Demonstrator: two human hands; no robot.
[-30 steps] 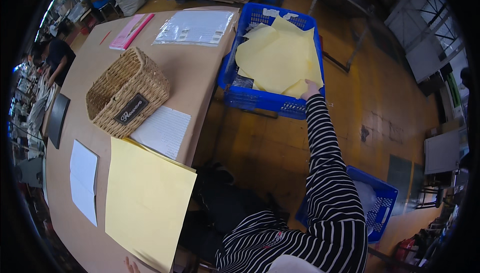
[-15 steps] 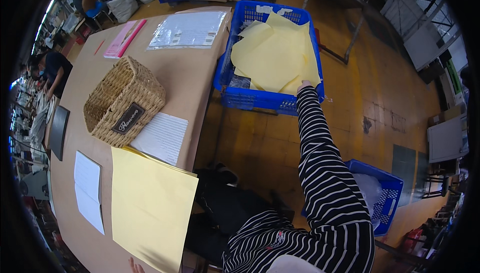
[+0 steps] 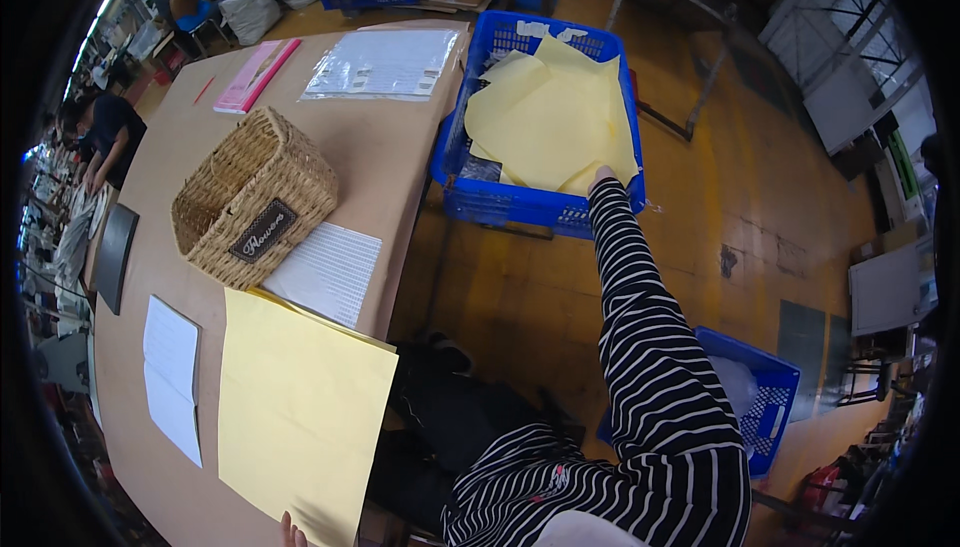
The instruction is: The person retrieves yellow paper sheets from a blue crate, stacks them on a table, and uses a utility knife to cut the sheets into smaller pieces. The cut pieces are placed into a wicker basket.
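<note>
At the bottom edge, the fingertips of my left hand show over the near end of a large yellow paper sheet. They are stretched out and hold nothing that I can see; the rest of that hand is out of view. My right arm reaches forward to a blue plastic crate beyond the table's right edge. There my right hand touches the near right corner of crumpled yellow paper lying in the crate. Its fingers are mostly hidden, so their grip cannot be made out.
On the brown table stand a woven basket with a dark label, a printed sheet, an open notebook, a pink booklet and plastic-covered papers. Another blue crate sits by my right side. People work at far left.
The view has shifted slightly. My left fingertips have come further into view over the yellow sheet. My right hand stays at the crate's near right corner.
</note>
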